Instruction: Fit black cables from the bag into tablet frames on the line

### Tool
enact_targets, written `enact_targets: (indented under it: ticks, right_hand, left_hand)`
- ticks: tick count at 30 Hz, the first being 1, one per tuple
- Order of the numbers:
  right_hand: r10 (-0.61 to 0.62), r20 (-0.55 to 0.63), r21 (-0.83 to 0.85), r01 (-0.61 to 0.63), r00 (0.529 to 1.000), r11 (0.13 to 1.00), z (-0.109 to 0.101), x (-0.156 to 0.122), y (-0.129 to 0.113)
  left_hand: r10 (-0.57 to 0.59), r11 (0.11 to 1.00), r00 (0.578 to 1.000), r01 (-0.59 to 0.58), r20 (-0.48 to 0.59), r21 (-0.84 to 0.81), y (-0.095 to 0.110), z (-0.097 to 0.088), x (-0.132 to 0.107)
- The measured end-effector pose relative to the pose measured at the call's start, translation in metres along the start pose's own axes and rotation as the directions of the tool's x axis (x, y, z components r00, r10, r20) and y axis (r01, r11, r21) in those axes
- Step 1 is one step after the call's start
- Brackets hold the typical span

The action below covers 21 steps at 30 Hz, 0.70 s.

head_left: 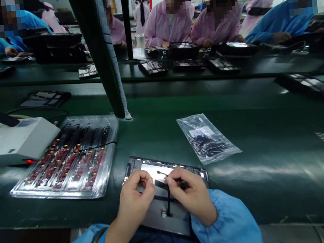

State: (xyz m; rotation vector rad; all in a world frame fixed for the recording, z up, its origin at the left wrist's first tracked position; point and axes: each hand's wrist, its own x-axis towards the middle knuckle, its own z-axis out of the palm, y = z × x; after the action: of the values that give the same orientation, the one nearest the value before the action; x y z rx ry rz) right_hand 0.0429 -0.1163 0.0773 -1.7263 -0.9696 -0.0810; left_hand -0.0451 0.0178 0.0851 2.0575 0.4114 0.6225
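An opened black tablet-like device (162, 164) lies at the near edge of the green bench, its inside facing up. My left hand (136, 202) rests on its left part with the fingers curled and pinched together. My right hand (192, 198) is on its right part, fingers pinched on a thin black cable (168, 198) that runs down the middle of the device to a small connector. What my left fingers grip is too small to make out.
A clear tray (67, 163) of red and black parts lies to the left, beside a white box-shaped unit (12, 140). A clear bag (206, 138) of small dark parts lies behind right. A dark post (100, 54) rises behind. Other workers sit across the bench.
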Motion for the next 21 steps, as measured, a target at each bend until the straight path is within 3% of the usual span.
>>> enact_targets:
  ticks: [2,9,14,18,20,21]
  right_hand:
    - [0.003,0.000,-0.006,-0.003,1.000,1.000,-0.001,0.000,0.000]
    - [-0.230,0.130,-0.151,0.248,0.965,0.957,0.006,-0.005,-0.005]
    - [-0.227,0.140,-0.141,0.246,0.964,0.959,0.005,-0.004,-0.004]
    - [-0.077,0.088,-0.003,0.077,0.993,0.997,0.003,-0.004,0.001]
    - [0.129,0.062,0.125,-0.136,0.990,0.983,0.001,-0.004,0.003]
    - [0.259,0.055,0.210,-0.265,0.964,0.941,0.000,-0.004,0.005]
  left_hand:
    - [0.000,1.000,1.000,0.000,-0.002,-0.014,0.000,0.000,0.000]
    - [0.059,0.998,0.998,-0.058,-0.019,0.035,0.001,0.004,-0.002]
    - [0.036,0.997,0.999,-0.035,-0.011,0.063,0.002,0.003,0.000]
    - [-0.103,0.995,0.995,0.103,0.019,0.014,0.003,0.003,0.002]
    - [-0.164,0.985,0.985,0.166,0.045,-0.037,0.003,0.003,0.003]
    - [-0.187,0.980,0.981,0.190,0.054,-0.060,0.003,0.002,0.003]
